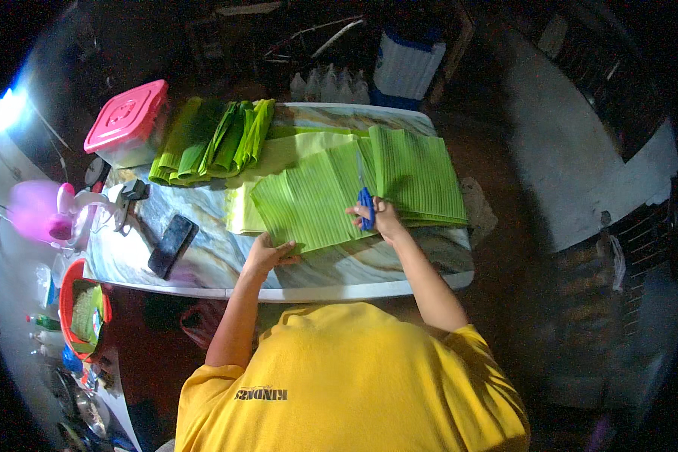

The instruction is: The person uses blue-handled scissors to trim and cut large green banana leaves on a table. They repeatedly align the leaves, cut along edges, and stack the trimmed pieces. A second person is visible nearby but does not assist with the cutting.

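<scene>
Wide green banana leaf pieces (309, 192) lie spread over the table (226, 265). My left hand (264, 256) holds the lower left edge of the front piece, thumb on top and the other fingers partly hidden. In my right hand (384, 218) is a pair of scissors (366, 207) with blue handles; its blades point away from me over the leaf. A larger leaf part (418, 177) extends to the right, beyond my right hand. Paler leaf undersides (241, 203) show beneath, on the left.
Folded leaf bundles (215, 143) lie at the back left, beside a clear tub with a pink lid (128, 113). A black phone (173, 246) and a small pink fan (45, 213) are at the left. Several bottles (330, 84) and a blue-white container (407, 68) stand behind the table.
</scene>
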{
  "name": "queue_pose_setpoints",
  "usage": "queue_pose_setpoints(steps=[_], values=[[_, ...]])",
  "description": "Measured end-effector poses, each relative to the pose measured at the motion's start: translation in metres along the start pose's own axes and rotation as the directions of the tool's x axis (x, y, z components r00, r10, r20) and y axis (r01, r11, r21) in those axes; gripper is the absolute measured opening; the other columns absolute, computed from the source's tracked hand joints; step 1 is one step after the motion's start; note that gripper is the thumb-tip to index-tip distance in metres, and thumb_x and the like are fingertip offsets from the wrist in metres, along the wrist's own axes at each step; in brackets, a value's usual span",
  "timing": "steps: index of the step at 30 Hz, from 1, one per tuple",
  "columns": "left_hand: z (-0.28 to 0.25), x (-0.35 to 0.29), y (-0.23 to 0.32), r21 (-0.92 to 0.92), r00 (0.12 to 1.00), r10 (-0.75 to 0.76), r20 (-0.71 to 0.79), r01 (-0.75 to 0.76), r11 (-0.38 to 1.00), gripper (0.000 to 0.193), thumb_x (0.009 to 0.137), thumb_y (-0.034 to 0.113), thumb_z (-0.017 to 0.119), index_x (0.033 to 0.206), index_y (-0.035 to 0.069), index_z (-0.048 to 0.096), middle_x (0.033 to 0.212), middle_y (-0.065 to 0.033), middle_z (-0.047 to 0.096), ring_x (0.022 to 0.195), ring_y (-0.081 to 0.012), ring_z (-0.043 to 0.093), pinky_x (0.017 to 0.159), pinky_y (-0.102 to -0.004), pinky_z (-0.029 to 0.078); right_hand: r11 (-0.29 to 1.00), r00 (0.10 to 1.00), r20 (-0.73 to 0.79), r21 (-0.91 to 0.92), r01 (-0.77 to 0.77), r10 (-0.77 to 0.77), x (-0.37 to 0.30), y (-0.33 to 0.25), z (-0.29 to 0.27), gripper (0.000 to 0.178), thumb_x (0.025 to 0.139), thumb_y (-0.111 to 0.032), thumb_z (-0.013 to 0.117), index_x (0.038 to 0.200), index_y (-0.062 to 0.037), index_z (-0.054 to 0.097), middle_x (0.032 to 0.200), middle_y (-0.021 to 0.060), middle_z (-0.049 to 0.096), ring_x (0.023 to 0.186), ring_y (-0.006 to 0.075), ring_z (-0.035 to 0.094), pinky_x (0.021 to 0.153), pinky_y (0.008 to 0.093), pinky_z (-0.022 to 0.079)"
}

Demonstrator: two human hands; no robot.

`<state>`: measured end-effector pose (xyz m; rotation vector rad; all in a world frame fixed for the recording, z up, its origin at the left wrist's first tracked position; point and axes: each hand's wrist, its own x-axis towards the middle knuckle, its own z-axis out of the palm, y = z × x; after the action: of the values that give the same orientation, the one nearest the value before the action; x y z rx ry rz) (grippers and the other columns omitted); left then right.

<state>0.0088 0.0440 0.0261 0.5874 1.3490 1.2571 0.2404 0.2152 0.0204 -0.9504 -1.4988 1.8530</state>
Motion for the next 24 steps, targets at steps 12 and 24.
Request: queue_pose_setpoints(steps=[12, 24], values=[[-0.091, -0.008, 0.011, 0.165, 0.985, 0.112, -0.133, -0.090, 0.982, 0.037, 0.079, 0.009, 0.065, 0.110, -0.003, 0.050, 0.090, -0.0112, 0.062, 0.071, -0.0178, 0.062, 0.058, -0.0274, 0.054, 0.986, 0.983, -0.118, 0.105, -0.130, 0.142, 0.021, 0.013, 0.000, 0.026, 0.076, -0.013, 0.067, 0.085, 0.0051, 0.051, 0.081, 0.0178, 0.064, 0.056, 0.0189, 0.062, 0.045, 0.0260, 0.049], [-0.131, -0.081, -0.006, 0.144, 0.911, 0.131, -0.392, -0.080, 0.986, 0.034, 0.080, 0.007, 0.063, 0.111, 0.000, 0.051, 0.090, -0.0076, 0.060, 0.075, -0.0143, 0.060, 0.051, -0.0247, 0.050, 0.992, 0.990, -0.053, 0.029, -0.125, 0.127, 0.020, 0.009, 0.002, 0.024, 0.080, -0.015, 0.063, 0.088, 0.0023, 0.050, 0.090, 0.0176, 0.064, 0.062, 0.0173, 0.063, 0.053, 0.0239, 0.051]])
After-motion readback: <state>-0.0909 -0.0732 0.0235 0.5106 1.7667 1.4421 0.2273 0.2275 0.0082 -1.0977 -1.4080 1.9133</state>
